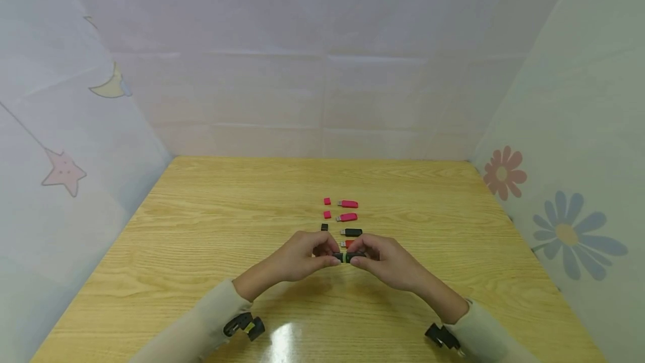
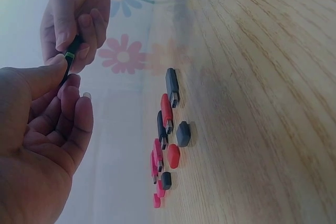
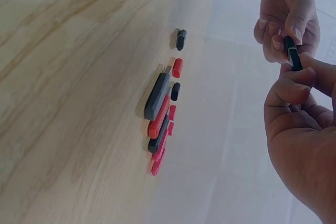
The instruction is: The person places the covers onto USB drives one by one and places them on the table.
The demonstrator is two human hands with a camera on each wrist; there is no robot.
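Both hands hold a black USB stick with a green band (image 1: 345,257) above the table. My left hand (image 1: 306,256) pinches its left end between thumb and fingers, and my right hand (image 1: 387,262) pinches the right end. Fingers cover much of it, so I cannot tell whether its cap is fully on. Below, a row of uncapped USB sticks lies on the table: a dark grey one (image 3: 157,97), a red one (image 2: 166,111), a black one (image 1: 351,232) and two pink ones. Their connectors point left.
Loose caps lie left of the sticks: dark grey (image 2: 183,134), red (image 2: 174,156), black (image 1: 325,227) and two pink, one pink cap (image 1: 327,201) farthest back. The wooden table (image 1: 227,200) meets patterned cloth walls (image 1: 322,99) at the back and sides.
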